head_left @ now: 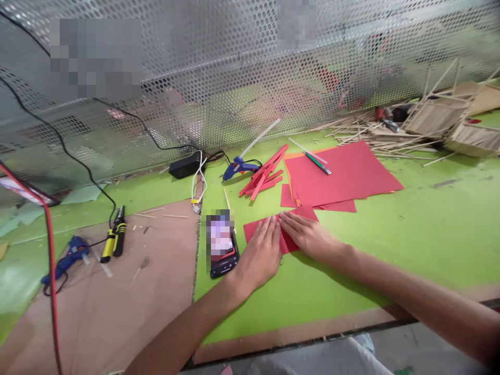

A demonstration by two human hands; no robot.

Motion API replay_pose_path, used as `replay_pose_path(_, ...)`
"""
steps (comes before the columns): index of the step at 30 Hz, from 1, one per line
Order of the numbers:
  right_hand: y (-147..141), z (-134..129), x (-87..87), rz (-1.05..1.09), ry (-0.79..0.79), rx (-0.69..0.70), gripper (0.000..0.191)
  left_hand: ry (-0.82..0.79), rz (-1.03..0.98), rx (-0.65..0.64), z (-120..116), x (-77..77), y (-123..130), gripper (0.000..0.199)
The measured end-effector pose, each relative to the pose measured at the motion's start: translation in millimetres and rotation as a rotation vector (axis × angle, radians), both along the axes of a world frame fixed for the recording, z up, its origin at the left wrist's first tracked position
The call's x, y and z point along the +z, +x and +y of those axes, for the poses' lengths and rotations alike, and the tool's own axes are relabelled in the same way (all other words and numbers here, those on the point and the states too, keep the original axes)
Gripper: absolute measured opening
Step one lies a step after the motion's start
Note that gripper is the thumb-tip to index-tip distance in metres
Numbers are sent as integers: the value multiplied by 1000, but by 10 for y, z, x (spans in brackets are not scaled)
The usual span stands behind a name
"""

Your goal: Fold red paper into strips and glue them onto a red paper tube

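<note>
A small piece of red paper (289,242) lies on the green tabletop, with a crease line near its middle. My left hand (262,250) rests flat on its left part, fingers stretched out. On the right part my right hand (308,234) presses down, its fingers also extended and the fingertips close to the left ones. Just left of my left hand lies a phone (223,268) with a lit screen, partly blurred. Beyond the hands are larger red sheets (344,174) with orange paper under them, and a green-handled craft knife (317,162) on top.
Red paper strips (263,174) lie beside a blue glue gun (238,167) and a black adapter (185,165). Thin wooden sticks (367,133) and a stick frame (433,117) sit back right. Yellow-black pliers (114,240) and another glue gun (72,255) lie left. Perforated metal (234,67) borders the back.
</note>
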State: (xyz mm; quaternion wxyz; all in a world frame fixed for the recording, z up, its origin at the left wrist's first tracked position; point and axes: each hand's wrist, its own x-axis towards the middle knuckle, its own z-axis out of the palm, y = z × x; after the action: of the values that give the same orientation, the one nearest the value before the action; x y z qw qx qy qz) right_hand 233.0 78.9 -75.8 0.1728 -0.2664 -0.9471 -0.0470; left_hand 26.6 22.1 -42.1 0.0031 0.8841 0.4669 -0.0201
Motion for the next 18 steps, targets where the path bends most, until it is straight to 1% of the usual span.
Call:
replay_pose_path(5,-30,-44,-5,-9,47,-15,47,2,30,-1,-13,8,19,62)
replay_pose_path(10,-44,-63,-4,-8,55,-36,47,1,27,8,-12,5,23,62)
replay_pose_path(18,-70,-88,-23,-1,-22,-47,49,8,-10,11,-26,-27,25,62)
